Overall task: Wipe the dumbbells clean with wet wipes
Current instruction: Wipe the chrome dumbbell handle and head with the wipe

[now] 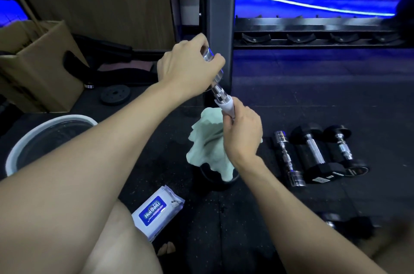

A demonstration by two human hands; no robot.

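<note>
Wiping is under way on the chrome dumbbell (218, 82), which is held in the air, tilted, at the middle of the scene above the black floor (313, 105), its upper end far and its lower end nearer. Left hand (188, 67) grips the upper chrome head, fingers curled over the top and thumb round its side, so that end is firmly clamped. Right hand (243, 132) closes round the handle lower down, with a white wipe (227, 109) wrapped between palm and bar; the wipe's edge shows just above the fist, against the knurled bands. A pale green cloth (208, 148) hangs below the right hand; whether that hand also holds it, or it merely drapes over the dark round thing beneath, is hard to tell. By my reading the handle is the part being cleaned, and the next move calls for sliding or twisting the wrapped fist along the bar while the left hand keeps the head from turning, then shifting grips to reach the two heads. Three more dumbbells (313, 155) lie side by side on the floor to the right, and the wipes pack (156, 212) lies near, beside the person's knee. A basin (44, 137) sits at left.
</note>
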